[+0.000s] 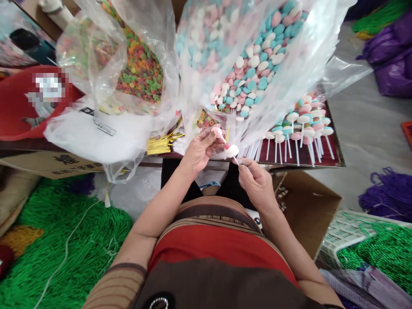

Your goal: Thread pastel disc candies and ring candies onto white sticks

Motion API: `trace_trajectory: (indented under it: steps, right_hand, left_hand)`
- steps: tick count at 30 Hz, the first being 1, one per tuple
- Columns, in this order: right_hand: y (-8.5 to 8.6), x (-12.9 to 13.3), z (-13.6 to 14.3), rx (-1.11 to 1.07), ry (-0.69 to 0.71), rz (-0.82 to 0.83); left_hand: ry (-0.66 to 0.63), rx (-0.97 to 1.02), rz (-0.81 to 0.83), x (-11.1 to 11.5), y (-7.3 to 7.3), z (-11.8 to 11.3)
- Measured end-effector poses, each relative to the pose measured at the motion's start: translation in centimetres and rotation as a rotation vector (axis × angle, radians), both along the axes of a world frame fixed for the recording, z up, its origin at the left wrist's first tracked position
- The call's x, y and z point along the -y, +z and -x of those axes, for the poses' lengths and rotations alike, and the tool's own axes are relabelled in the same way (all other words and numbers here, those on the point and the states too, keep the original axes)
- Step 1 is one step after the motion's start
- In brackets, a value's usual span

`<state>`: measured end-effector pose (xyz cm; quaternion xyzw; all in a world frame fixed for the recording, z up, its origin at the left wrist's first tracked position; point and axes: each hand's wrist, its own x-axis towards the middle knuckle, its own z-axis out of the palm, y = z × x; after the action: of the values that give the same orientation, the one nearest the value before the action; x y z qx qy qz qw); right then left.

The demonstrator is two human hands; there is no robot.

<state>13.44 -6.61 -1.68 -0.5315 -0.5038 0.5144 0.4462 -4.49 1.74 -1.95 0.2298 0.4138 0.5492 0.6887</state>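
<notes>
The white piece (232,150) (on a stick (236,160)) sits between the hands (257,182).

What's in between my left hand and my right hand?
The head view shows a white piece on a stick, with a red bit against it, between your left hand and right hand.

Illegible print (65,158) on carton (34,161), bag (71,136)

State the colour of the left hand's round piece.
The round piece is pale pink, head view.
</notes>
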Motion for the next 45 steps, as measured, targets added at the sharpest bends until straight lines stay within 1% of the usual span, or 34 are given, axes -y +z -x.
trace_trajectory:
  steps: [4,7,9,11,15,17,20,23,26,29,32,35,37,38,39,41,43,45]
  right_hand:
    - [0.1,-0.2,-0.1,0.156,0.008,-0.067]
    - [0.6,-0.3,-0.2,0.279,0.007,-0.114]
    - [0.9,-0.3,-0.2,0.350,0.010,-0.140]
    - [1.3,-0.3,-0.4,0.392,0.006,-0.147]
    - [2.2,0.0,-0.5,0.457,-0.028,-0.162]
    - [2.5,0.1,-0.4,0.501,-0.038,-0.196]
    - [2.7,0.3,0.1,0.576,-0.057,-0.257]
    - [2.4,0.4,0.8,0.602,-0.069,-0.300]
    - [1.7,0.2,1.6,0.542,-0.073,-0.304]
    - [0.9,0.0,2.6,0.386,-0.092,-0.246]
    - [-0.2,-0.5,3.5,0.076,-0.098,-0.064]
    - [-1.1,-1.3,3.9,-0.237,-0.049,0.104]
    - [-1.5,-1.8,3.5,-0.355,-0.034,0.168]
    - [-1.5,-2.1,3.1,-0.386,-0.045,0.190]
    - [-1.5,-2.3,2.6,-0.405,-0.071,0.204]
    - [-1.1,-2.7,1.5,-0.420,-0.137,0.199]
    - [-0.6,-2.8,0.6,-0.428,-0.173,0.173]
    - [-0.2,-2.8,0.2,-0.428,-0.180,0.151]
  left_hand:
    - [0.028,0.015,0.006,-0.1,-0.2,0.1]
    - [0.039,0.001,-0.044,-0.1,-0.5,0.2]
    - [0.054,-0.043,-0.096,0.0,-0.7,0.1]
    - [0.093,-0.152,-0.165,0.2,-0.9,0.0]
    - [0.187,-0.502,-0.354,0.7,-1.1,0.0]
    - [0.225,-0.623,-0.455,0.9,-1.5,-0.1]
    - [0.263,-0.710,-0.565,1.1,-2.3,-0.2]
    - [0.284,-0.763,-0.605,1.2,-2.9,-0.3]
    - [0.290,-0.795,-0.606,1.4,-2.8,-0.5]
    - [0.274,-0.796,-0.613,1.6,-2.3,-0.9]
    - [0.230,-0.834,-0.664,2.1,-1.9,-1.5]
    - [0.168,-0.880,-0.759,2.6,-1.6,-2.1]
    - [0.101,-0.867,-0.796,2.6,-1.4,-2.0]
    - [0.063,-0.852,-0.790,2.4,-1.4,-1.8]
    - [0.033,-0.844,-0.767,2.0,-1.3,-1.3]
    - [0.018,-0.893,-0.695,0.5,-1.2,-0.1]
    - [0.044,-1.059,-0.643,-1.7,-1.3,1.3]
    - [-0.001,-1.287,-0.607,-4.2,-1.6,2.3]
